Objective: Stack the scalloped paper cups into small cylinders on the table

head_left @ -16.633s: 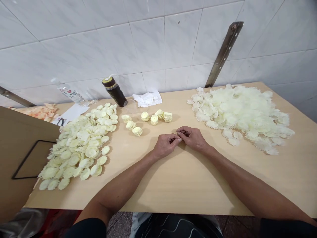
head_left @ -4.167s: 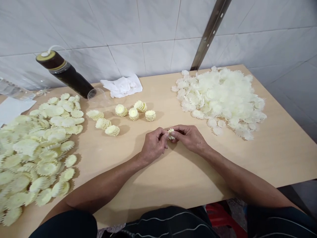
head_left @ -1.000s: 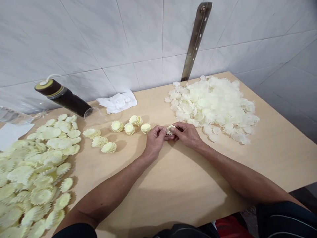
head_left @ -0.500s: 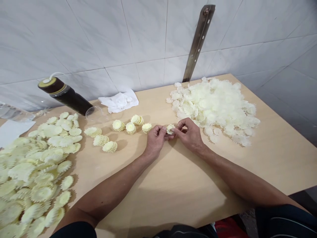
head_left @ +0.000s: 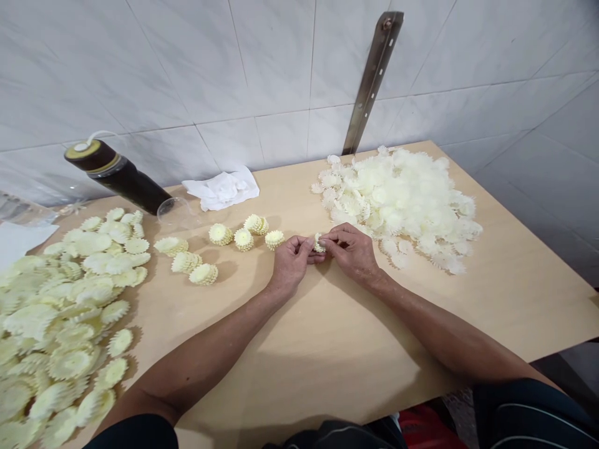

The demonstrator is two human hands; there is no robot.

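Between my fingertips is a small pale-yellow piece with a toothed edge, like a little stack of flower-shaped discs (head_left: 319, 244). My left hand (head_left: 291, 262) pinches it from the left and my right hand (head_left: 350, 251) from the right, just above the table (head_left: 299, 349). Fingers cover much of it. Left of my left hand stand several short stacks of the same toothed discs (head_left: 243, 239), with more stacks (head_left: 203, 274) nearer the big pile. Behind my right hand lies a heap of thin, whitish, translucent toothed discs (head_left: 402, 199).
A large pile of thicker yellowish toothed discs (head_left: 70, 324) covers the table's left side. At the back are a dark bottle (head_left: 128, 184), a clear round plastic lid (head_left: 175, 215) and a crumpled white tissue (head_left: 222, 188). A metal slotted bar (head_left: 372, 81) stands against the tiled wall.
The piece between my hands has turned, showing more of its side than its face. My fingers are closer around it. The whole view has shifted slightly.
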